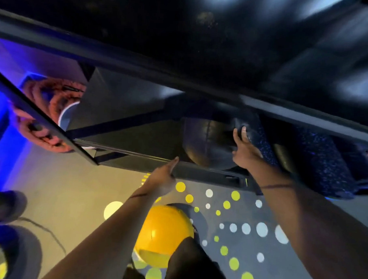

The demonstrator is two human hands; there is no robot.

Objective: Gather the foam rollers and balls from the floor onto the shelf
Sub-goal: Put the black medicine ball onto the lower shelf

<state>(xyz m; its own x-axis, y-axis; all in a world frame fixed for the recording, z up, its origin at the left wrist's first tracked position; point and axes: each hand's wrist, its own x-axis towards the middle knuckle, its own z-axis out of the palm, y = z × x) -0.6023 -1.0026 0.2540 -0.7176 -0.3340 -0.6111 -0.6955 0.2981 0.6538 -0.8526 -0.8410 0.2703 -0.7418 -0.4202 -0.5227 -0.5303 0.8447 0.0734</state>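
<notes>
**Inspector:** Report both hands.

**Operator:** My right hand (244,150) lies against the dark ball (206,140), fingers straight, pressing its right side. Nothing is clasped. My left hand (161,178) reaches to the front edge of the shelf (205,172) with fingers extended and the tips at the lip. It holds nothing.

**Inspector:** Location of the task items?

**Operator:** The dark ball sits on the shelf, close behind the front edge. Speckled foam rollers (319,164) lie on the shelf to the ball's right. A yellow ball (164,233) lies on the spotted floor (71,187), below and in front of the shelf, near my left forearm. An orange woven thing (51,104) sits at the shelf's left end, too blurred for me to identify.

**Inspector:** Step in hand, and how to do it properly?

**Operator:** In my judgement I am seating the dark ball. It looks close to the front edge and could roll off. I would push it back with the flat right palm until it rests against the rollers or the back of the shelf, and lift the palm away slowly to check that it does not creep forward. The left hand can guard the lip meanwhile. The yellow ball looks like the next pickup, and it seems to need both hands
</notes>
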